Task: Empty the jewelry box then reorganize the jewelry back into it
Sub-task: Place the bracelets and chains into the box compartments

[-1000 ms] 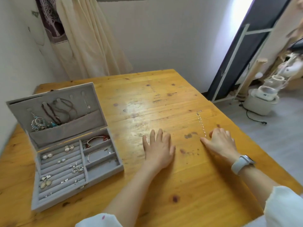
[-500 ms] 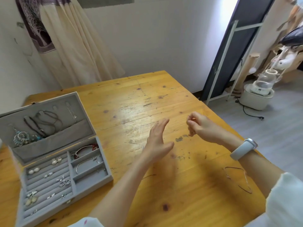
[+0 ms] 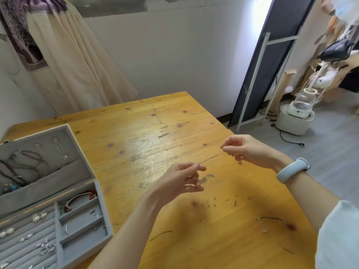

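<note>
Nearest you, below your right wrist, a thin necklace is lying loose on the table. Your left hand is hovering above the wood with thumb and forefinger pressed together at the tip and the other fingers curled beneath; your right hand is hanging up and to its right, its fingertips also pinching together. A fine chain is stretching between the two pinches, too thin to make out in detail. A pale blue band is sitting on your right wrist.

To the left of your left hand, the grey jewelry box is standing open on the table. Its near tray is holding a red bracelet and a silver bangle in the side compartments closest to your hand, with earrings tucked in the ridged rows further left. Beyond the tray, the raised lid is carrying dark cord necklaces.

Far past your right hand, a dark panel is leaning against the wall, with a white appliance on the floor beside it.
</note>
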